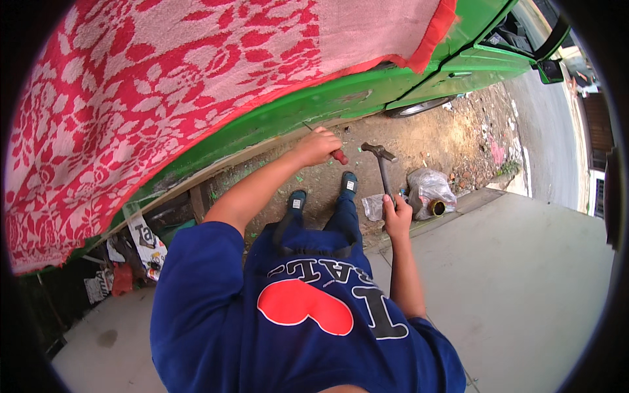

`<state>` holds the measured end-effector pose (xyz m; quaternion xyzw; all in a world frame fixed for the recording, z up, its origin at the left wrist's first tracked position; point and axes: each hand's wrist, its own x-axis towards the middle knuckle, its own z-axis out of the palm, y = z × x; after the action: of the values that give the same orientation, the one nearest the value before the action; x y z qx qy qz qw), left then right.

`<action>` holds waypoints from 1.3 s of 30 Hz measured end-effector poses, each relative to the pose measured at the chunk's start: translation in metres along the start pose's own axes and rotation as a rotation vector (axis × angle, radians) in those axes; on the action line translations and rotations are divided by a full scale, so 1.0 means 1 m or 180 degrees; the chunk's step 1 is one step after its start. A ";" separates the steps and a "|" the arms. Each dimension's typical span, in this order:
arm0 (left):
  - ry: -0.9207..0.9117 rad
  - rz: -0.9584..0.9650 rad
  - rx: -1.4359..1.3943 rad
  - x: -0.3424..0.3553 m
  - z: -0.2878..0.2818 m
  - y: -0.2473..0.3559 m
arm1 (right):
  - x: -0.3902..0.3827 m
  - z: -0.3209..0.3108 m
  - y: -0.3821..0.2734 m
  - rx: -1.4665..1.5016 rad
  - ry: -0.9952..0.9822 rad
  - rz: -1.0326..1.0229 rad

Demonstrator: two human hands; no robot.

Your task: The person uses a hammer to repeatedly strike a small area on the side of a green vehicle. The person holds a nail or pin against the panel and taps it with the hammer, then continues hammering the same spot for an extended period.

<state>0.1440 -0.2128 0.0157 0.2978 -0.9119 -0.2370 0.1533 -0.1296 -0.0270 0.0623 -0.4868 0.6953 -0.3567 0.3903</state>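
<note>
My left hand (316, 146) is closed around a screwdriver with a red handle (340, 157). Its thin shaft pokes out on the far side of the fist, at the lower edge of a green vehicle body (288, 111); whether the tip touches the metal I cannot tell. In my right hand (398, 217) a hammer (384, 175) is gripped by its dark handle, head up and apart from the screwdriver. Scuffed, bare patches mark the green panel beyond my left hand.
A red and pink patterned cloth (164, 78) drapes over the vehicle. Beside my right hand lie a clear plastic bag (430, 186) and an open can (436, 207) on the dirt. A grey slab (511, 262) spreads to the right. Scraps and printed sheets (145, 239) sit under the vehicle's left part.
</note>
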 end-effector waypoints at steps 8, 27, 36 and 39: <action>0.0061 0.0270 -0.0667 0.015 0.023 -0.006 | -0.054 0.033 -0.001 0.0530 0.0503 0.0366; 0.0003 0.0381 -0.0364 0.055 0.056 -0.011 | -0.061 0.019 0.032 0.0964 0.0749 0.0563; -0.0110 0.0461 -0.0239 0.043 0.053 -0.011 | -0.059 0.025 0.041 0.1087 0.0649 0.0726; -0.0122 0.0430 -0.0394 0.040 0.051 -0.009 | -0.059 0.028 0.043 0.0952 0.0630 0.0746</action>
<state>0.0963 -0.2265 -0.0264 0.2210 -0.9163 -0.2876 0.1696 -0.1085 0.0382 0.0238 -0.3019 0.7214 -0.4542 0.4269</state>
